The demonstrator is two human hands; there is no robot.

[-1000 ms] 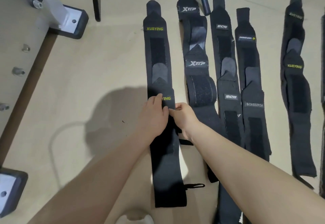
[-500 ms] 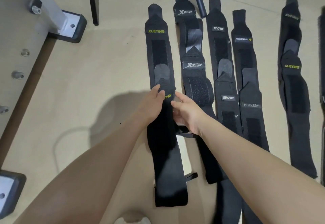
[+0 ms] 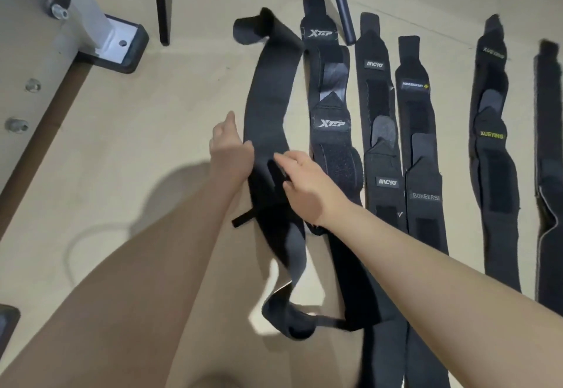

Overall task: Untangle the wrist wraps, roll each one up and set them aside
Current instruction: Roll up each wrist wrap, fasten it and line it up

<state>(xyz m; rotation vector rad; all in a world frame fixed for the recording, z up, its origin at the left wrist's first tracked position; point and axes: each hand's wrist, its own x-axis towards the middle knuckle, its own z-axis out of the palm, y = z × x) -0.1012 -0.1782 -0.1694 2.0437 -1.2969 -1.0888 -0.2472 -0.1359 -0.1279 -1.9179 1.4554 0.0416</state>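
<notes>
The leftmost wrap [image 3: 268,104] has been lifted off the floor [image 3: 170,119] since 0.5 s ago. It lay flat then, label side up, with the XUEYING lettering showing. Now its plain back faces the camera, its far end [image 3: 253,29] is flipped and curled over near the XTEP wrap [image 3: 330,122], and its near end [image 3: 289,320] trails in a loose loop toward the bottom edge of the view. Motion blur covers the near half.

The left hand [image 3: 233,150] grips the wrap's left edge at mid-length, thumb up and fingers curled around the fabric. The right hand [image 3: 304,183] lies against the same stretch from the right; its fingers appear to pinch the fabric, though blur makes the contact uncertain. A thin strap [image 3: 243,220] projects from under the left wrist.

Consequence for the task: this wrap is now pulled away from its neighbours in the row, so the separating step for it is under way. Rolling has not begun. No rolled wrap is visible anywhere in view.

The remaining wraps lie flat in a row on the floor to the right: XTEP, IINCYO [image 3: 377,107], BOKEERSI [image 3: 425,174], a second XUEYING wrap [image 3: 492,144] and 1 more at the right edge [image 3: 550,144]. The near end of the held wrap touches the strip beside it, which may snag on hook-and-loop patches.
</notes>
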